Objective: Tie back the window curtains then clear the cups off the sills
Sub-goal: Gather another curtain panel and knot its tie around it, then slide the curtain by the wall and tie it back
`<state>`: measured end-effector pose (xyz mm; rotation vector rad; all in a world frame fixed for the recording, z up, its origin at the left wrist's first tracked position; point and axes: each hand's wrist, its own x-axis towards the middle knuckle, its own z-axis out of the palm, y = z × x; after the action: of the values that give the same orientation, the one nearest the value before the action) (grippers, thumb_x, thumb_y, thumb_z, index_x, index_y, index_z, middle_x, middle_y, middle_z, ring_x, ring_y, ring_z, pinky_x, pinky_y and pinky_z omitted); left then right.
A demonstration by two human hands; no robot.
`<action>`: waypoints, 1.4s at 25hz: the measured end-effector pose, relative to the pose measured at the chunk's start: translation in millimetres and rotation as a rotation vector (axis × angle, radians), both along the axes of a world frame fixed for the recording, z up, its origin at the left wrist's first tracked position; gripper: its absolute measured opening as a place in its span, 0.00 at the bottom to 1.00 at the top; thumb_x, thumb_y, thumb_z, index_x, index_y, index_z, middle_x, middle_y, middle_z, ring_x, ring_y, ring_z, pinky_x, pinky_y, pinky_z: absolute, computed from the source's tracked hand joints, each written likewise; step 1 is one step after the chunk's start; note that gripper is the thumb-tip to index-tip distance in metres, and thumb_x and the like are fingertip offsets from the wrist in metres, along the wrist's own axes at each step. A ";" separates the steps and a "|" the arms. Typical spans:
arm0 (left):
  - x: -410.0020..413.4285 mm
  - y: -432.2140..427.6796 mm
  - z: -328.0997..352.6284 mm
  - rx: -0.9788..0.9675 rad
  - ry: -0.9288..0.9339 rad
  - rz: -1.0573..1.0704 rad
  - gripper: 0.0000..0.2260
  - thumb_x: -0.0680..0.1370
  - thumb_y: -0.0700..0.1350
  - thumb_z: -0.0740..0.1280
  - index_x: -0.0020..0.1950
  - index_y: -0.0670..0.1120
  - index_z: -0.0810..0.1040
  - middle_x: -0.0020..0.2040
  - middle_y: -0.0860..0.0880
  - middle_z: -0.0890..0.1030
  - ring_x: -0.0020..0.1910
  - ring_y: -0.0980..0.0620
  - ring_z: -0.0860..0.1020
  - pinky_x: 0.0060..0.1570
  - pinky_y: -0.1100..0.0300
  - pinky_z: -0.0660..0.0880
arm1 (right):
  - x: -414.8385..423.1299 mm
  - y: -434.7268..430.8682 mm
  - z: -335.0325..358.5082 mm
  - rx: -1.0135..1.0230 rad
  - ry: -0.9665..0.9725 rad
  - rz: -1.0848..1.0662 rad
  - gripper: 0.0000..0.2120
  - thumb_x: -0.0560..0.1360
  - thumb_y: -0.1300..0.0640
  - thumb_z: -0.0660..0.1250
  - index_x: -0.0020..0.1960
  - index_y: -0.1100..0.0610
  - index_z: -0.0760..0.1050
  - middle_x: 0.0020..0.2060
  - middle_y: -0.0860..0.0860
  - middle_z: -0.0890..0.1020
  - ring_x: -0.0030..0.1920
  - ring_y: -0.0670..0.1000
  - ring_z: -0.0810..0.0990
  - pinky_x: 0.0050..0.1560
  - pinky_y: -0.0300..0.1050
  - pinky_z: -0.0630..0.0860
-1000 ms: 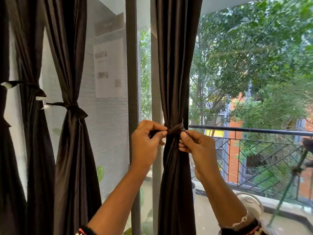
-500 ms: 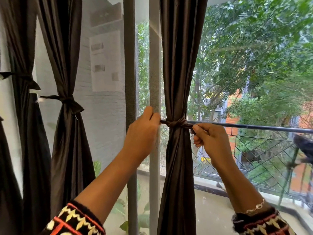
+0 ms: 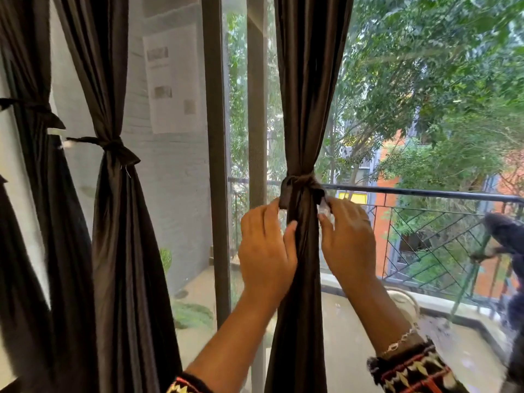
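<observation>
A dark brown curtain (image 3: 304,95) hangs in the middle of the window, gathered by a knotted tie (image 3: 300,184) of the same cloth. My left hand (image 3: 265,248) is just below the knot on the left, fingers straight and pointing up, thumb against the curtain. On the right, my right hand (image 3: 347,239) pinches the tie's hanging end, with its white tip between thumb and fingers; this spot is blurred. A white object with a looped handle (image 3: 408,303) shows behind my right forearm; what it is cannot be told.
Two more dark curtains (image 3: 113,222) hang at the left, each knotted with a tie (image 3: 112,144). A grey window post (image 3: 217,165) stands left of my hands. Outside are a balcony floor, a black metal railing (image 3: 425,192) and trees.
Both hands were pulling the tie's ends apart sideways. They have dropped below the knot and come in against the curtain, the left hand letting go of its end.
</observation>
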<state>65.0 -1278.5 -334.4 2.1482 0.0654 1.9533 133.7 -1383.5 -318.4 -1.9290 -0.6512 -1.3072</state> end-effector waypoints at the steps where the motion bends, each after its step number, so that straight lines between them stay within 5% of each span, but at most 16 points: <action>1: -2.5 -8.0 -13.5 0.011 0.005 -0.004 0.17 0.77 0.45 0.61 0.63 0.40 0.68 0.58 0.41 0.73 0.60 0.45 0.69 0.59 0.54 0.69 | -0.1 0.9 -12.0 -0.040 -0.012 -0.051 0.18 0.74 0.57 0.58 0.60 0.64 0.74 0.55 0.62 0.79 0.58 0.65 0.76 0.54 0.55 0.75; 3: -7.5 -20.3 -38.1 0.102 0.084 0.019 0.23 0.77 0.45 0.61 0.70 0.41 0.61 0.69 0.40 0.64 0.71 0.41 0.59 0.70 0.48 0.59 | -0.7 -2.1 -39.3 -0.147 0.002 -0.164 0.25 0.75 0.52 0.54 0.67 0.63 0.69 0.65 0.64 0.71 0.68 0.66 0.66 0.67 0.55 0.64; 6: -8.8 -28.7 -66.3 0.252 0.229 0.053 0.25 0.78 0.44 0.61 0.73 0.42 0.58 0.74 0.42 0.56 0.75 0.42 0.50 0.73 0.45 0.50 | -7.9 -10.4 -75.1 -0.286 0.050 -0.244 0.28 0.76 0.48 0.53 0.73 0.59 0.59 0.72 0.63 0.59 0.74 0.63 0.54 0.72 0.53 0.50; 14: -27.5 -27.3 -149.9 0.300 0.556 0.020 0.26 0.77 0.48 0.55 0.73 0.40 0.58 0.75 0.41 0.57 0.75 0.42 0.51 0.72 0.48 0.47 | -41.3 -34.0 -161.6 -0.400 0.241 -0.382 0.32 0.76 0.42 0.49 0.75 0.57 0.52 0.74 0.63 0.54 0.75 0.58 0.40 0.72 0.53 0.45; 17: -49.4 -24.1 -184.2 0.282 0.661 -0.022 0.28 0.76 0.51 0.55 0.73 0.40 0.58 0.74 0.39 0.60 0.76 0.44 0.45 0.72 0.48 0.48 | -69.1 -36.2 -190.4 -0.431 0.307 -0.428 0.32 0.75 0.43 0.51 0.74 0.58 0.53 0.74 0.63 0.55 0.75 0.59 0.43 0.72 0.53 0.47; 21: -89.1 -16.8 -223.5 0.290 0.760 -0.058 0.29 0.75 0.53 0.56 0.73 0.40 0.57 0.73 0.38 0.60 0.76 0.45 0.43 0.72 0.49 0.46 | -112.6 -38.1 -228.7 -0.488 0.390 -0.469 0.37 0.72 0.46 0.68 0.73 0.59 0.55 0.72 0.64 0.60 0.73 0.61 0.54 0.70 0.53 0.49; 26: -137.6 -11.5 -257.1 0.264 0.858 -0.089 0.31 0.75 0.56 0.60 0.71 0.39 0.59 0.72 0.37 0.63 0.73 0.42 0.54 0.71 0.50 0.46 | -176.6 -56.0 -273.4 -0.623 0.539 -0.547 0.49 0.66 0.44 0.74 0.75 0.60 0.50 0.71 0.64 0.61 0.71 0.64 0.61 0.71 0.56 0.56; 30: -167.1 -29.6 -273.3 0.290 0.980 -0.120 0.35 0.69 0.55 0.71 0.69 0.38 0.68 0.70 0.36 0.66 0.70 0.38 0.64 0.67 0.44 0.63 | -223.2 -83.8 -289.5 -0.697 0.621 -0.619 0.45 0.64 0.43 0.75 0.72 0.59 0.59 0.70 0.64 0.65 0.69 0.64 0.65 0.65 0.59 0.60; 35: -175.8 -66.5 -275.8 0.315 1.028 -0.200 0.35 0.66 0.56 0.73 0.67 0.38 0.70 0.69 0.35 0.67 0.68 0.37 0.66 0.63 0.42 0.62 | -256.5 -139.2 -284.5 -0.666 0.687 -0.778 0.41 0.58 0.44 0.78 0.66 0.60 0.71 0.64 0.64 0.72 0.64 0.64 0.73 0.61 0.58 0.66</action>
<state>-110.8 -1345.0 -610.2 2.9767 -0.2842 0.6220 -122.8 -1522.7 -602.8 -3.1560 0.0733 -0.7204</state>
